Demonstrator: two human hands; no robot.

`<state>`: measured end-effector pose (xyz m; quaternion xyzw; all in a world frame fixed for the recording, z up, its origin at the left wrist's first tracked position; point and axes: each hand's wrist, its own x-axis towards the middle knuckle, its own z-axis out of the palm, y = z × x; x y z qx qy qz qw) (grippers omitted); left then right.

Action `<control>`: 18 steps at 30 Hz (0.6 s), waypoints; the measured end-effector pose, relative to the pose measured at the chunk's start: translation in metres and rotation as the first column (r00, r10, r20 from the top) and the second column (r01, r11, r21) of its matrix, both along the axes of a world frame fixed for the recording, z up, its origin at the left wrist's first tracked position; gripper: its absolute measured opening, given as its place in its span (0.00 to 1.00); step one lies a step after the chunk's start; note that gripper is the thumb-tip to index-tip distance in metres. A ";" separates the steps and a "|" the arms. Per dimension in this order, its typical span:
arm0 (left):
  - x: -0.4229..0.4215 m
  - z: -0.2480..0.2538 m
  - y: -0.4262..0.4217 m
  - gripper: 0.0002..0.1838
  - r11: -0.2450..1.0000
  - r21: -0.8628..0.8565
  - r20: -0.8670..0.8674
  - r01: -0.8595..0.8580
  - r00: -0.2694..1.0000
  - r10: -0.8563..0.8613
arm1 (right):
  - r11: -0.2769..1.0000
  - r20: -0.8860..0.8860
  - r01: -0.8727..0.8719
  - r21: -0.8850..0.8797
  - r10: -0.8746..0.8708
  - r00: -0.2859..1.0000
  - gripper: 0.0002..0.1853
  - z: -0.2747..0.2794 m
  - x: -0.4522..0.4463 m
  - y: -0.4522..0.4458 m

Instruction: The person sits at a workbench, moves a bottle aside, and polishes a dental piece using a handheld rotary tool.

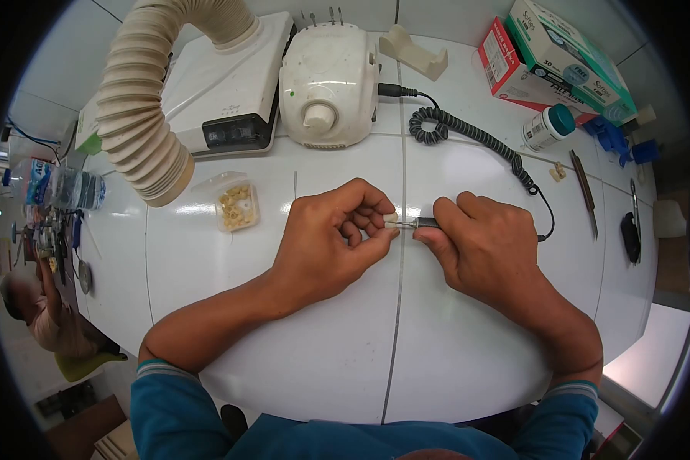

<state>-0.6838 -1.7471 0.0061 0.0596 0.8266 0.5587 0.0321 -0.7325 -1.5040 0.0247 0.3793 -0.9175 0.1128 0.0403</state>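
Mid-frame, my left hand (322, 236) pinches a small pale piece (391, 221) at its fingertips; my right hand (487, 244) grips the handpiece (425, 222), tip against it.

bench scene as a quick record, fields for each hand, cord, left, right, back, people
left hand: pinches a small pale piece
right hand: holds handpiece, tip at the piece
cord: black, partly coiled, from control box toward right hand
left: open clear box of yellowish bits
right: bottle with teal lid, brown tool
back: ribbed hose, white machine, control box
people: one person, far left
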 end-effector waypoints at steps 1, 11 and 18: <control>-0.001 0.001 0.000 0.12 1.000 0.001 0.003 -0.002 1.000 0.002 | 1.000 0.003 0.000 -0.002 0.000 1.000 0.22 0.000 0.000 0.000; 0.000 0.000 0.002 0.12 1.000 -0.005 0.027 -0.014 1.000 0.014 | 1.000 0.025 0.013 0.013 -0.013 1.000 0.22 0.001 -0.001 -0.001; 0.001 0.002 0.002 0.12 1.000 -0.008 -0.013 -0.010 1.000 0.010 | 0.998 -0.007 -0.001 -0.056 0.000 1.000 0.22 -0.003 -0.001 0.004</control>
